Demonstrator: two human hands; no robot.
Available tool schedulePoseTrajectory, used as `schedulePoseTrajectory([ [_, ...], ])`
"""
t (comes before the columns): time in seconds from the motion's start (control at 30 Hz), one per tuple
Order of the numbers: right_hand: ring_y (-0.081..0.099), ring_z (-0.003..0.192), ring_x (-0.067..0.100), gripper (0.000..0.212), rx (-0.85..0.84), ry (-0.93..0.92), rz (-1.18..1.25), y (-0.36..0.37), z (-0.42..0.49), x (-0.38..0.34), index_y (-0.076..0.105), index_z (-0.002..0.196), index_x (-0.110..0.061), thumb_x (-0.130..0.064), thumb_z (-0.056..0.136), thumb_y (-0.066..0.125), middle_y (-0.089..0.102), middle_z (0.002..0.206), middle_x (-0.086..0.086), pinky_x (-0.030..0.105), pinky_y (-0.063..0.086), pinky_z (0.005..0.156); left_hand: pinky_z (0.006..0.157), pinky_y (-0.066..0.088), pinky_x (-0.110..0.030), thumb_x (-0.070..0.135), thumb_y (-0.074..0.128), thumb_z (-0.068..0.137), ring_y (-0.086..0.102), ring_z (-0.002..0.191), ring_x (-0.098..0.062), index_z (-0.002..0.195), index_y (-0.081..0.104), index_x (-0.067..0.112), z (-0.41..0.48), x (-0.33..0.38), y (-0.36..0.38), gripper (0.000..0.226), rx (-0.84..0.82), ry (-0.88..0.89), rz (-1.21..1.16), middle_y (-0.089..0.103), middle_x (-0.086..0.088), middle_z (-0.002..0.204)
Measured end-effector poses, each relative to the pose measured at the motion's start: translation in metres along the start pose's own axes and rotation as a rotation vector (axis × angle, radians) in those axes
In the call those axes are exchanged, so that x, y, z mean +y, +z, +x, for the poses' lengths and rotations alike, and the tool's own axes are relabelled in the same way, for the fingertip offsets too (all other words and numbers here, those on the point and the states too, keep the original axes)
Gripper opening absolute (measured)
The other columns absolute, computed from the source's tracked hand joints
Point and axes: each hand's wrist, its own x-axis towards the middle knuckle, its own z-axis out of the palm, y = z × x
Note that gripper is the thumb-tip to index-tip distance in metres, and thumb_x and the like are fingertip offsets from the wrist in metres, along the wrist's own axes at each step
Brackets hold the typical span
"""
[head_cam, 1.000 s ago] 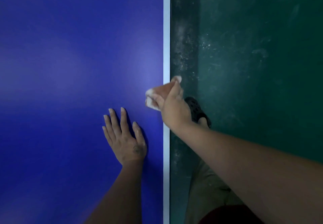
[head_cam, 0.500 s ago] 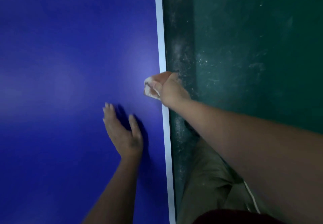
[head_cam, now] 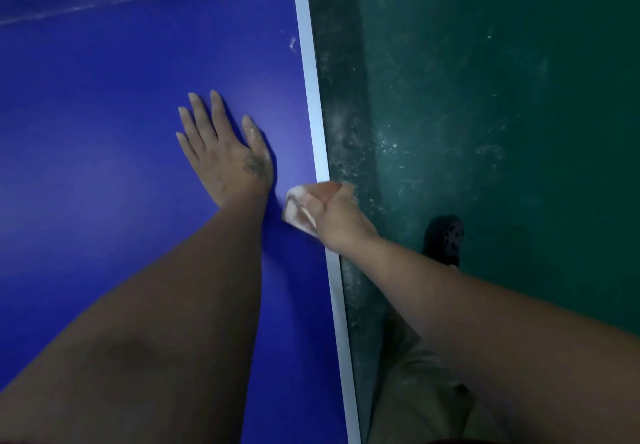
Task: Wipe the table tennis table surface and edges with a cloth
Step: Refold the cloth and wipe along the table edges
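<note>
My right hand point(head_cam: 332, 215) grips the cloth point(head_cam: 294, 209) at the table point(head_cam: 104, 201) edge. My left hand point(head_cam: 225, 152) rests flat, fingers straight.

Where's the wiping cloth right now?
In the head view, the cloth is bunched in the right hand at the table's white side edge, just right of the left hand lying flat on the blue top.

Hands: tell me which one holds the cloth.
The right hand, at the white edge, grips the cloth; the left hand lies flat on the table, holding nothing.
</note>
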Motion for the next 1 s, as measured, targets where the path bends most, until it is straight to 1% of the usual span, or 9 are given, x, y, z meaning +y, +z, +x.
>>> schedulePoseTrajectory([
  [0.2,0.054,0.140,0.037,0.087,0.064,-0.038,0.047,-0.042,0.060,-0.083,0.024,0.156,-0.001,-0.065,0.104,0.055,0.046,0.161,0.020,0.043,0.044,0.106,0.138,0.006,-0.049,0.051,0.032,0.114,0.011,0.170,-0.028,0.173,0.031,0.020,0.001,0.002,0.001,0.066,-0.003,-0.014,0.024,0.018,-0.007,0.182],
  [0.27,0.051,0.143,0.037,0.087,0.107,-0.068,0.092,-0.055,0.079,-0.114,0.025,0.156,-0.001,-0.064,0.104,0.056,0.044,0.163,0.020,0.042,0.043,0.110,0.138,0.007,-0.050,0.051,0.032,0.114,0.010,0.170,-0.028,0.172,0.031,0.019,0.003,0.002,0.002,0.066,0.000,-0.019,0.035,0.018,-0.007,0.183],
  [0.37,0.047,0.147,0.037,0.091,0.165,-0.077,0.132,-0.063,0.098,-0.145,0.023,0.159,-0.004,-0.068,0.102,0.056,0.040,0.165,0.018,0.048,0.042,0.117,0.138,0.007,-0.051,0.050,0.033,0.113,0.012,0.170,-0.028,0.172,0.033,0.019,0.007,0.000,0.005,0.066,0.016,-0.024,0.040,0.019,-0.007,0.182],
  [0.5,0.052,0.141,0.037,0.089,0.194,-0.105,0.154,-0.052,0.091,-0.124,0.027,0.156,-0.005,-0.068,0.101,0.058,0.046,0.159,0.017,0.047,0.042,0.112,0.138,0.007,-0.050,0.051,0.034,0.113,0.012,0.170,-0.028,0.171,0.034,0.019,0.006,-0.001,0.006,0.067,0.013,-0.030,0.042,0.020,-0.007,0.182],
  [0.63,0.051,0.143,0.038,0.096,0.210,-0.173,0.084,-0.025,0.058,-0.068,0.014,0.166,-0.010,-0.068,0.101,0.055,0.043,0.163,0.017,0.051,0.042,0.112,0.138,0.008,-0.051,0.049,0.036,0.113,0.012,0.170,-0.029,0.171,0.034,0.018,0.006,0.002,0.003,0.066,0.010,-0.024,0.030,0.020,-0.008,0.182],
  [0.73,0.057,0.136,0.042,0.092,0.278,-0.171,-0.026,-0.013,0.053,-0.053,0.020,0.163,-0.010,-0.071,0.101,0.050,0.044,0.161,0.017,0.047,0.047,0.098,0.137,0.009,-0.052,0.048,0.038,0.113,0.012,0.170,-0.028,0.171,0.034,0.019,0.006,0.002,0.002,0.066,0.010,-0.031,0.030,0.021,-0.007,0.182],
  [0.77,0.059,0.132,0.043,0.092,0.303,-0.167,-0.054,-0.012,0.054,-0.055,0.022,0.162,-0.009,-0.073,0.100,0.049,0.046,0.158,0.018,0.046,0.048,0.094,0.137,0.010,-0.052,0.048,0.038,0.113,0.013,0.170,-0.028,0.171,0.035,0.019,0.006,0.002,0.002,0.065,0.013,-0.030,0.028,0.021,-0.007,0.182],
  [0.83,0.062,0.127,0.044,0.093,0.338,-0.138,-0.061,-0.012,0.058,-0.065,0.025,0.159,-0.007,-0.075,0.099,0.048,0.048,0.156,0.018,0.049,0.049,0.095,0.137,0.010,-0.052,0.048,0.039,0.113,0.014,0.170,-0.029,0.170,0.036,0.018,0.006,0.002,0.003,0.065,0.023,-0.023,0.022,0.023,-0.008,0.181],
  [1.0,0.061,0.129,0.039,0.080,0.392,-0.093,0.057,-0.030,0.090,-0.123,0.035,0.144,-0.005,-0.071,0.102,0.051,0.054,0.151,0.019,0.046,0.048,0.096,0.137,0.011,-0.052,0.046,0.041,0.113,0.015,0.169,-0.029,0.170,0.037,0.017,0.007,0.003,0.003,0.064,0.020,-0.023,0.021,0.022,-0.008,0.181],
])
